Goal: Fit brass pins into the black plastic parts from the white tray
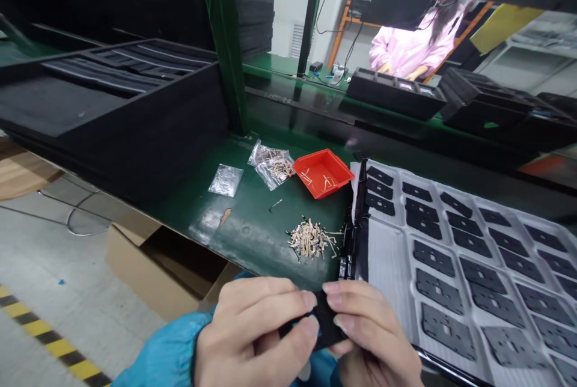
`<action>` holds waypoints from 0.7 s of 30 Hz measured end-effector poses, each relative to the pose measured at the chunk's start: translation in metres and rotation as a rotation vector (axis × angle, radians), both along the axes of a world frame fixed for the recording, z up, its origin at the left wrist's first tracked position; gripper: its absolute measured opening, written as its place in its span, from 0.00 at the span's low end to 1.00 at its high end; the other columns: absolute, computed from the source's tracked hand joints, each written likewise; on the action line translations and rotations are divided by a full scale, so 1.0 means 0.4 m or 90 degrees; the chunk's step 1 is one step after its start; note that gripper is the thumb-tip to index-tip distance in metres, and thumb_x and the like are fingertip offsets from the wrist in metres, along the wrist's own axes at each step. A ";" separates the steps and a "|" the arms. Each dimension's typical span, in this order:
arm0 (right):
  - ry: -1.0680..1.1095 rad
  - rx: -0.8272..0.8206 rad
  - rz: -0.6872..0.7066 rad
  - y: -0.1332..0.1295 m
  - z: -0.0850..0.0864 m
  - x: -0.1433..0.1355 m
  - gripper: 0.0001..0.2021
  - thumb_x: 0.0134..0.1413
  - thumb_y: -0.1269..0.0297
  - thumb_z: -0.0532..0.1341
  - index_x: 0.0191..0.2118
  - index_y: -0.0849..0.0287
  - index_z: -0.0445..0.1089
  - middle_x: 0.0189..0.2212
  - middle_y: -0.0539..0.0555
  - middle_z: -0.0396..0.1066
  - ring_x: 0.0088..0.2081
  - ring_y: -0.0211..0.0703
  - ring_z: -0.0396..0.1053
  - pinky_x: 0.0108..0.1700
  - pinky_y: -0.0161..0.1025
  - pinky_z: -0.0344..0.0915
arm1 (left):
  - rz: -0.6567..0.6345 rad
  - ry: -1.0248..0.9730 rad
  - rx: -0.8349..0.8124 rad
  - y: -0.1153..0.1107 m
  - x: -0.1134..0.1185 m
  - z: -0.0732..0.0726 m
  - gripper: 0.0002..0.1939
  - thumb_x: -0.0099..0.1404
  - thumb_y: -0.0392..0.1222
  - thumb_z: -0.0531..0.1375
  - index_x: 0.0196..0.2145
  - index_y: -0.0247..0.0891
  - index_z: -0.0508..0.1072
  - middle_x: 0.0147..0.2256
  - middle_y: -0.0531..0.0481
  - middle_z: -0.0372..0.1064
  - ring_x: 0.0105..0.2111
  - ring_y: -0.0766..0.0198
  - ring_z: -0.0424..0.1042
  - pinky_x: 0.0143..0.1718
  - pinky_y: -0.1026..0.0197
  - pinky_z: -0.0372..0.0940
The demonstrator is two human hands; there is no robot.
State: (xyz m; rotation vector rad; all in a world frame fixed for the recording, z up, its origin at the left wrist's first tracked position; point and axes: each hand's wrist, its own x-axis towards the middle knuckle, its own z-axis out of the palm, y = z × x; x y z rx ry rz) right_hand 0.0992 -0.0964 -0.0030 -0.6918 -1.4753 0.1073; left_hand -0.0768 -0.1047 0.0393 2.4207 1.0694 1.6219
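Both hands grip one thin black plate (328, 328) close to my body, at the bench's front edge. My left hand (259, 333) wraps its left side, thumb and fingers pressed on it. My right hand (369, 330) pinches its right side, fingertips on the top face. The fingers cover much of the plate. Just beyond lies a heap of small tan and dark strip-like pieces (311, 239). To the right, a white compartmented tray (385, 249) holds many similar black plates (435, 258) in rows.
A red bin (322, 170) with a few strips stands behind the heap, beside clear bags (274, 167) of pieces and a flat clear bag (226, 180). Large black foam box (171, 116) at left; green post (225, 44); cardboard box (157, 267) below. A person in pink (412, 44) works across.
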 end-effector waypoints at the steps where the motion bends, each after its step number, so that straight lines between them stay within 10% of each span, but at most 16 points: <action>1: -0.044 -0.004 0.011 -0.003 0.005 0.007 0.05 0.68 0.67 0.65 0.38 0.63 0.74 0.34 0.55 0.81 0.36 0.46 0.83 0.33 0.44 0.84 | 0.006 0.001 -0.001 -0.001 0.000 0.005 0.08 0.74 0.31 0.61 0.36 0.40 0.77 0.36 0.54 0.85 0.35 0.67 0.84 0.43 0.68 0.78; 10: -0.136 0.041 -0.044 -0.024 0.054 0.032 0.11 0.62 0.78 0.66 0.27 0.64 0.72 0.29 0.51 0.79 0.36 0.40 0.81 0.33 0.36 0.81 | -0.022 -0.020 -0.122 -0.004 0.021 0.000 0.07 0.79 0.38 0.58 0.42 0.39 0.76 0.31 0.51 0.84 0.27 0.64 0.82 0.28 0.65 0.77; 16: -0.187 0.057 -0.068 -0.027 0.029 0.049 0.09 0.58 0.82 0.65 0.31 0.63 0.73 0.30 0.51 0.79 0.38 0.39 0.81 0.36 0.34 0.80 | -0.120 0.001 -0.037 -0.012 0.005 -0.014 0.11 0.79 0.33 0.55 0.41 0.38 0.77 0.38 0.47 0.85 0.35 0.62 0.84 0.37 0.63 0.78; 21: -0.106 -0.172 -0.148 -0.057 -0.035 0.043 0.14 0.65 0.72 0.64 0.55 0.60 0.74 0.47 0.60 0.82 0.49 0.45 0.82 0.48 0.40 0.81 | 0.066 -0.008 -0.171 0.297 -0.009 0.046 0.19 0.82 0.42 0.52 0.34 0.37 0.76 0.34 0.48 0.81 0.34 0.61 0.81 0.39 0.57 0.77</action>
